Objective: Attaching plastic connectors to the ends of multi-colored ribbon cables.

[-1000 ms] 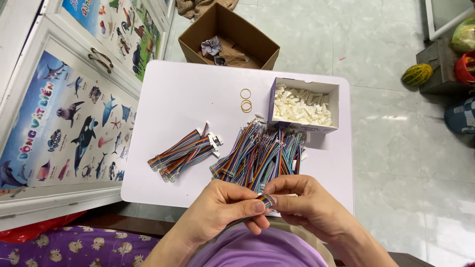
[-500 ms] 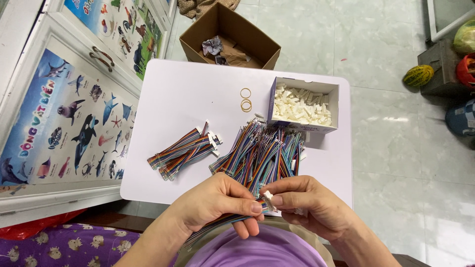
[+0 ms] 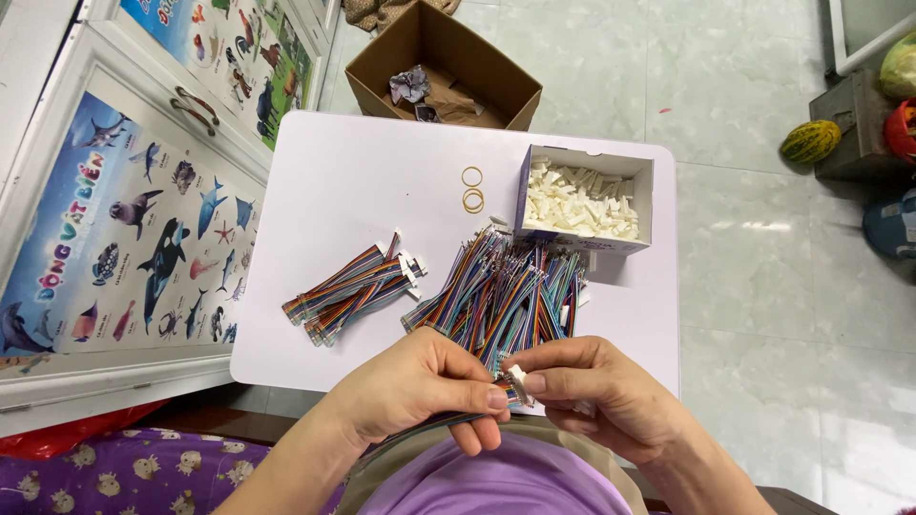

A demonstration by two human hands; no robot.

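I see my right hand (image 3: pixel 596 396) has pinched the white connector (image 3: pixel 518 380) closer onto the ribbon cable (image 3: pixel 434 426) my left hand (image 3: pixel 420 386) grips, so it's seating.

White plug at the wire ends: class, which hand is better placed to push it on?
Right. The right hand already pinches the white plug, while the left hand holds the wire strip steady.

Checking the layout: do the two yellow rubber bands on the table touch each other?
Apart. The head view shows a strip of white table between the upper rubber band and the lower rubber band.
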